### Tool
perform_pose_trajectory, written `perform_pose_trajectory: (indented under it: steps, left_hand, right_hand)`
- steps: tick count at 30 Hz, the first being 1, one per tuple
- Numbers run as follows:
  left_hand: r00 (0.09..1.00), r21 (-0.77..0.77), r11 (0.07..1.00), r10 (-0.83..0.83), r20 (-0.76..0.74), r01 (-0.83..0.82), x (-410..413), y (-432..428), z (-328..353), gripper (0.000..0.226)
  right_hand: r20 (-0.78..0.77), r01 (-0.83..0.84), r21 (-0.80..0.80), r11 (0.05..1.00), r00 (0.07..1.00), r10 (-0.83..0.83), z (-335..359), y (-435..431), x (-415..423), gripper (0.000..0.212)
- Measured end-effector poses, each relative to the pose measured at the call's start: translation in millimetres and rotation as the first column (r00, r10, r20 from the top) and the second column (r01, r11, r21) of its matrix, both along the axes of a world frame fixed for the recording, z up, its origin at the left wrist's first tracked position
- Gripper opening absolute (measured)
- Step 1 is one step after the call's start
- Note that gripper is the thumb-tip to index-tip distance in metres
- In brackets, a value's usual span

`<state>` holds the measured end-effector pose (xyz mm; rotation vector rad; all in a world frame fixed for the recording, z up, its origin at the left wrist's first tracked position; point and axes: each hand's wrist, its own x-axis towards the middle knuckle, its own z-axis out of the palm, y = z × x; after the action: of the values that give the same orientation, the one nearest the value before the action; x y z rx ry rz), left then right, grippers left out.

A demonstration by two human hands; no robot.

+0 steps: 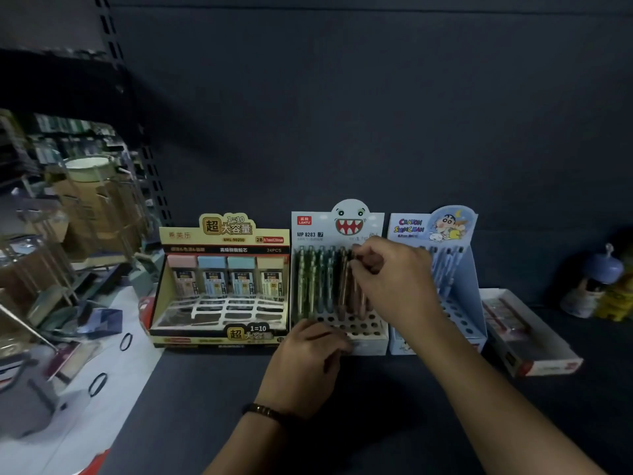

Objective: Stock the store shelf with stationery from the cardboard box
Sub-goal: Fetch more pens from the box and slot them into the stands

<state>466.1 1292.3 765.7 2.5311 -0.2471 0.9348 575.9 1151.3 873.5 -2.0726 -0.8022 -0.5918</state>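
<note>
Dark grey store shelf [205,389]: white shark-faced cardboard pencil display [315,231] mid-shelf, left hand [305,358] gripping its front lip, right hand [394,279] pinching a brown plastic pencil [344,286] standing in it; skewed seating could topple neighbouring green pencils [303,282].

Three upright display boxes [315,228], four lead-refill cases [212,277], two hands [394,279], two black rings [125,341].

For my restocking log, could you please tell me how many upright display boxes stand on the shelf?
3: the yellow lead-refill box on the left, the shark pen box in the middle, the blue cartoon pen box on the right. None appears hidden.
</note>
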Motion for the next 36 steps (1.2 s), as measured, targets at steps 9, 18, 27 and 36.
perform_pose_trajectory:
  steps: [9,18,27,36]
  left_hand:
    - [0.999,-0.05,0.999,-0.004,-0.042,0.002,-4.2,-3.4,0.3,0.03]
    - [0.996,-0.111,0.994,-0.022,-0.092,0.012,-3.0,-1.8,-1.7,0.031]
    - [0.987,0.086,0.992,-0.084,-0.139,0.096,-17.1,-31.1,18.8,0.019]
    - [0.859,0.241,0.846,-0.388,-0.333,0.476,-62.0,-256.4,20.7,0.017]
  right_hand:
    - [-0.017,0.082,-0.042,0.996,0.996,-0.083,-3.7,7.0,-5.2,0.004]
    - [-0.082,0.08,-0.187,0.979,0.992,-0.097,-0.7,0.7,-18.0,0.022]
    - [-0.257,0.102,-0.175,0.979,0.956,-0.145,-18.7,-94.3,-82.7,0.013]
    - [-0.423,0.332,-0.347,0.877,0.779,-0.463,-94.3,-335.6,-184.6,0.021]
